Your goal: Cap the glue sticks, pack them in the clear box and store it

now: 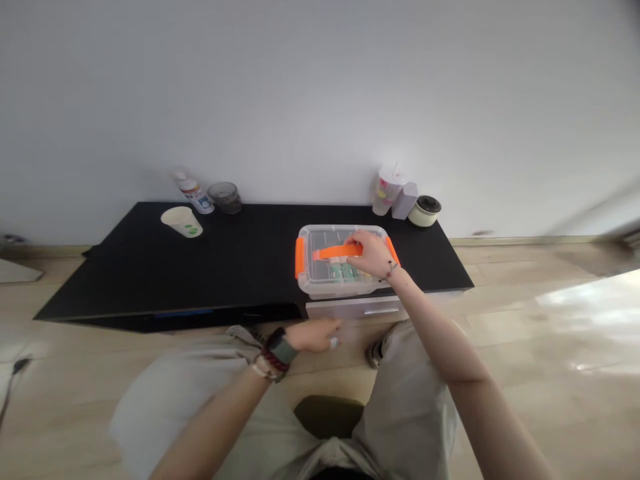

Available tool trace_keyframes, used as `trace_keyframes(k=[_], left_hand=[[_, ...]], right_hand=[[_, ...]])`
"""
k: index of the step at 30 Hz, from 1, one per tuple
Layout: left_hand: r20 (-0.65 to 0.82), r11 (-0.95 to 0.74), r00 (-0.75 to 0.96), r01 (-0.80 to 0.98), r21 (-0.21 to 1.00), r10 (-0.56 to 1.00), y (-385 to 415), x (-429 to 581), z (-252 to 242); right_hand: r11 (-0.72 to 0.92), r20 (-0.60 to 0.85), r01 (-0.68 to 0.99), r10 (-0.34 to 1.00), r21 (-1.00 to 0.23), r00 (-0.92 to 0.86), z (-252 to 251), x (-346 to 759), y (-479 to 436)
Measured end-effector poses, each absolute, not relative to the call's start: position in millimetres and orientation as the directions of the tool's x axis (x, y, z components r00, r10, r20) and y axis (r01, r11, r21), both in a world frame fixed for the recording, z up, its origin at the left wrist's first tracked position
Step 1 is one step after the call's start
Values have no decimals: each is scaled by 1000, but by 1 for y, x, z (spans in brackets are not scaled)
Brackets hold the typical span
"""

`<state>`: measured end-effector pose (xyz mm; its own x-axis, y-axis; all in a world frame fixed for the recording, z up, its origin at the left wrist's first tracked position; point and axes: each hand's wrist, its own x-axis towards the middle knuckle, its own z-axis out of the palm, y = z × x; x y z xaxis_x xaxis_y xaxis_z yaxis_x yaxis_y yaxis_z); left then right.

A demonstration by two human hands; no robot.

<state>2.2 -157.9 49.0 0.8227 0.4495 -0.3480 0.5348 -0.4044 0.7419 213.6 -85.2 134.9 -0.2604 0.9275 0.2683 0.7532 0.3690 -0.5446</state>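
A clear plastic storage box (320,283) with an orange carry handle (333,251) and orange side latches sits at the front edge of the black cabinet top. My right hand (371,255) is closed around the handle, which stands raised above the lid. Green and white items show through the plastic, too unclear to name. Below the box, in front of the cabinet's drawer (355,307), is my left hand (317,335), wearing a ring and apart from the box. Motion smears its fingers, so I cannot see whether it holds anything.
On the left of the cabinet top (240,260) are a paper cup (183,221), a white bottle (194,193) and a dark glass (225,198). Along the wall at right stand a lidded plastic cup (386,190), a pale box (405,201) and a cream, dark-lidded container (425,212).
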Motion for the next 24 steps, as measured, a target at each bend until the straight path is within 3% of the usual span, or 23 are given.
trace_keyframes(k=[3, 4, 5, 7, 9, 12, 17, 20, 22, 24], left_hand=[[-259, -172, 957, 278, 945, 127, -134, -34, 137], [-206, -115, 963, 228, 967, 174, -124, -46, 160], [-146, -87, 932, 184, 979, 332, -113, -56, 177], [25, -110, 656, 89, 990, 755, -86, -71, 187], [104, -138, 309, 90, 986, 945, -56, -78, 171], [34, -31, -11, 241, 970, 999, -19, -81, 126], [-206, 173, 18, 472, 865, 978, 8, -83, 85], [-192, 151, 33, 497, 854, 981, 15, -80, 78], [-175, 135, 30, 512, 848, 984, 19, -79, 74], [-179, 131, 33, 558, 819, 983, 22, -78, 72]], right_hand=[[360, 271, 742, 931, -565, -245, 130, 206, -59], [359, 270, 742, 931, -566, -245, 127, 203, -50], [361, 270, 743, 931, -564, -247, 125, 200, -41], [374, 271, 747, 926, -549, -264, 119, 193, -24], [404, 269, 745, 914, -531, -303, 112, 186, -10], [447, 253, 731, 895, -517, -368, 101, 175, 4], [465, 206, 738, 884, -489, -420, 93, 168, 11], [446, 267, 778, 893, -442, -361, 100, 182, 9], [311, 302, 859, 933, -406, -195, 105, 198, 6], [100, 245, 917, 970, -386, -3, 107, 214, 2]])
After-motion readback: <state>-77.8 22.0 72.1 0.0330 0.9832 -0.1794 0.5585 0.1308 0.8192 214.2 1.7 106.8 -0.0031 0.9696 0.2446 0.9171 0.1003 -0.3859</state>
